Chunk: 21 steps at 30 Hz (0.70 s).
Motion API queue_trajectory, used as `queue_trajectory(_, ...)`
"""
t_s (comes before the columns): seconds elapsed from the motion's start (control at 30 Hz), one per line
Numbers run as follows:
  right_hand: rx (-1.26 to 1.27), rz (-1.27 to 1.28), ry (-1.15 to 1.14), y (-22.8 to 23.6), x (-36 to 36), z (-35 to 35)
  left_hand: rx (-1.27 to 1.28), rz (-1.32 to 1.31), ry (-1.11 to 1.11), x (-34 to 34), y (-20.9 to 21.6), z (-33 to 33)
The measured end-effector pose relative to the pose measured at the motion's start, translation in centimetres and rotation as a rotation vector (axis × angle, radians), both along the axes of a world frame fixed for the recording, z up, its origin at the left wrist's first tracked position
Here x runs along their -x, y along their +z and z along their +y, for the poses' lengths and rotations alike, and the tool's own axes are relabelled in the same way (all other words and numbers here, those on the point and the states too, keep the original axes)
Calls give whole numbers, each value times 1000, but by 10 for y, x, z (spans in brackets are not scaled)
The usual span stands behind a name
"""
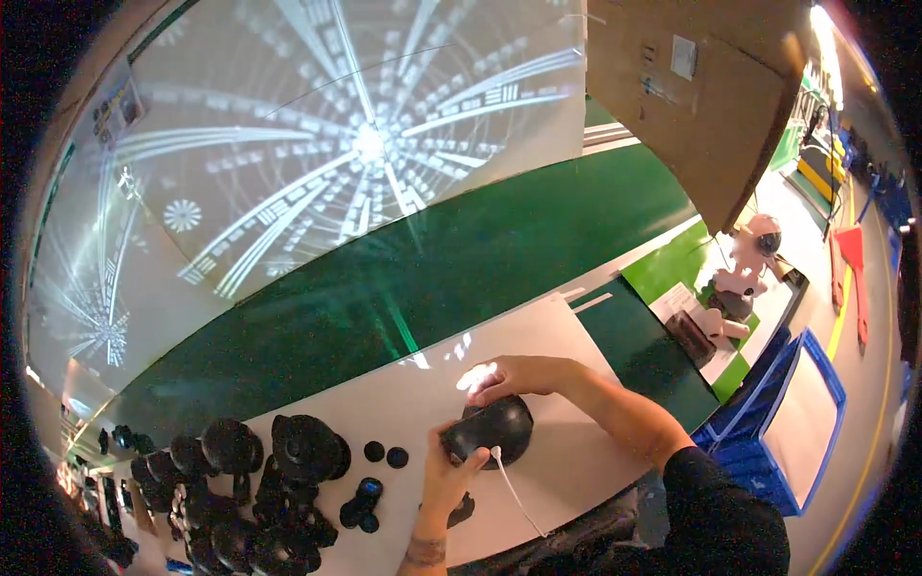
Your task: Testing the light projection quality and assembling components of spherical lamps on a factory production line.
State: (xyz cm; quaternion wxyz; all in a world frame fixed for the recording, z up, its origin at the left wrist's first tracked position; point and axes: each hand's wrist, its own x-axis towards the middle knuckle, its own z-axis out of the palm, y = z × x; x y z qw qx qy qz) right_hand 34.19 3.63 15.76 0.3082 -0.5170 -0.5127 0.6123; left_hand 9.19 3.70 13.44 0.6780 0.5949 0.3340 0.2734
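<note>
- At your far left, dark round units (307, 448) crowd together along the lower left, bounding your room on that side.
- Above them rises a white panel (317, 192) streaked with a radiating light pattern; its lower edge meets the green surface (480, 259).
- Two black discs (396, 458) lie just right of the units, with a small dark device (365, 490) below them; a strip of white tabletop (576, 384) shows between these and your left wrist.
- Your left hand (449, 475) is partly closed around the left side of the black rounded unit (504, 427), thumb on its front, beside the plugged-in white cable (517, 497). The unit is near the tabletop's middle.
- Your right hand (514, 374) curls over the unit's far side, touching it; glare on the fingertips seems to hide whether they pinch anything.
- Your right forearm crosses the tabletop's right edge.
- Farther right, cardboard (691, 96) hangs above pale figures (740, 278), and a blue crate (837, 384) stands beyond your elbow.
</note>
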Motion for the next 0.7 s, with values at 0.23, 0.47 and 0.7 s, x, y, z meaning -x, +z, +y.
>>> queue_trajectory(0.23,-169,220,38,-22,8,7,-52,-60,-1,5,-30,10)
queue_trajectory(0.47,-202,151,103,-49,4,17,-74,-11,0,7,-45,13)
queue_trajectory(0.7,-92,259,111,-58,19,23,-74,-16,-1,21,-36,17)
